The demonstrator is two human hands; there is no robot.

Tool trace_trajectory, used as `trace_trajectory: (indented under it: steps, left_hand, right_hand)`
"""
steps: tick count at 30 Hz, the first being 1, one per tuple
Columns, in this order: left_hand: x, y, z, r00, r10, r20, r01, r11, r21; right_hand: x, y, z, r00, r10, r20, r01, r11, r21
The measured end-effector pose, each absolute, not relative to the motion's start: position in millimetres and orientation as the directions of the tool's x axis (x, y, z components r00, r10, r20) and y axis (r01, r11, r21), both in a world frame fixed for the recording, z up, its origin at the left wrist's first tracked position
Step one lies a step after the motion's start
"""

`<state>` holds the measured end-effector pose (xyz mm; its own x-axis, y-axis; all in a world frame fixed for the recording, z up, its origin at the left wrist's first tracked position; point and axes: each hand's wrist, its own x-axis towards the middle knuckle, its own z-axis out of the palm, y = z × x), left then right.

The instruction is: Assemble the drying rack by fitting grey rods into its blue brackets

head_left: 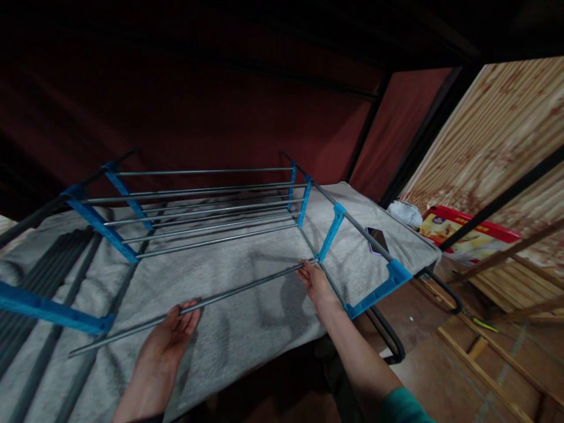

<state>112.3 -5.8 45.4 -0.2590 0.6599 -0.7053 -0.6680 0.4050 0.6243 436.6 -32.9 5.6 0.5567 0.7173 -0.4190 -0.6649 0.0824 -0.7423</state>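
A thin grey metal rod (247, 286) slants across the front of a partly built rack with blue plastic brackets. My right hand (314, 281) pinches the rod close to its right end, which meets the lower end of a blue bracket (331, 234). Farther left, my left hand (173, 329) has its fingers around the same rod, palm turned up. The rod's left tip lies near another blue bracket (57, 314), in front of it and apart from it. Behind, several grey rods (220, 212) run between the left and right brackets.
Grey cloth (229, 335) covers the bed under the rack. More dark rods (39, 282) lie at the left. A phone (376, 241) rests on the cloth at right. Beyond stand a red and yellow box (471, 229) and wooden frames (480, 358); dark bed posts (370, 135) rise behind.
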Motion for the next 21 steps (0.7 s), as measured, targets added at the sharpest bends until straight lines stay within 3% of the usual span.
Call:
trace_trajectory:
  steps: [21]
  left_hand:
    - [119,-7,38,-0.179,0.735,-0.654,-0.643,0.416,0.644]
  right_hand:
    - [445,-35,-7,0.604,0.671,-0.43,-0.626,0.065,-0.777]
